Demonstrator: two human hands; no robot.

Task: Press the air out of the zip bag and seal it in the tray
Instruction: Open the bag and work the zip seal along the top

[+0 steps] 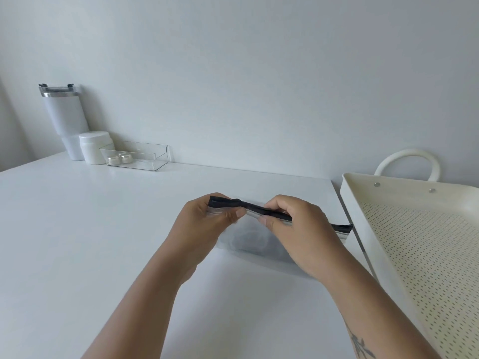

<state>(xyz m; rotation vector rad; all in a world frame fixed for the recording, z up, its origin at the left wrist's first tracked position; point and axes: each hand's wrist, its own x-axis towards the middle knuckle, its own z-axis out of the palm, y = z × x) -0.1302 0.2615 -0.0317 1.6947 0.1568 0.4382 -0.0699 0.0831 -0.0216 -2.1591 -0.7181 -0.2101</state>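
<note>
A frosted zip bag [250, 240] with a black zip strip along its top stands on the white table, left of the tray. Something dark shows dimly through its plastic. My left hand [207, 224] pinches the left end of the black strip between thumb and fingers. My right hand [293, 224] pinches the strip near its middle. The strip's right end sticks out past my right wrist and almost touches the tray wall. The cream perforated tray [355, 218] with a loop handle sits at the right, with nothing visible inside it.
At the back left against the wall stand a white tumbler [64, 120], a white jar [94, 147] and a clear plastic box [137, 155] holding two small pearly jars. The white table [77, 229] spreads out to the left and in front.
</note>
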